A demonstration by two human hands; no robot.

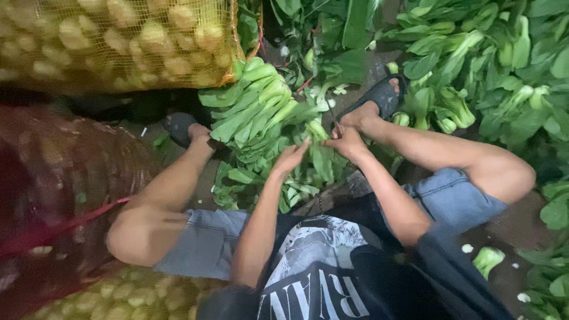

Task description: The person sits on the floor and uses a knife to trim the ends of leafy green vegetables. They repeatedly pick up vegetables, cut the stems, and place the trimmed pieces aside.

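We see left hand [290, 159] half-open, touching bundle of green leafy bok choy stalks [255, 109]; right hand [347, 142] pinched shut, contents unclear. We judge greens light, limp, bruisable; grip at firm pale stems.

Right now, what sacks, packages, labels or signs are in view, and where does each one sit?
Yellow-orange mesh sack: top left, bulging with pale, knobbly produce.
Red-brown mesh sack: left edge, dark and blurred, beside the left knee.
Pale produce: bottom left, under the left leg; its packaging cannot be told.
No boxes, signs or screens show.
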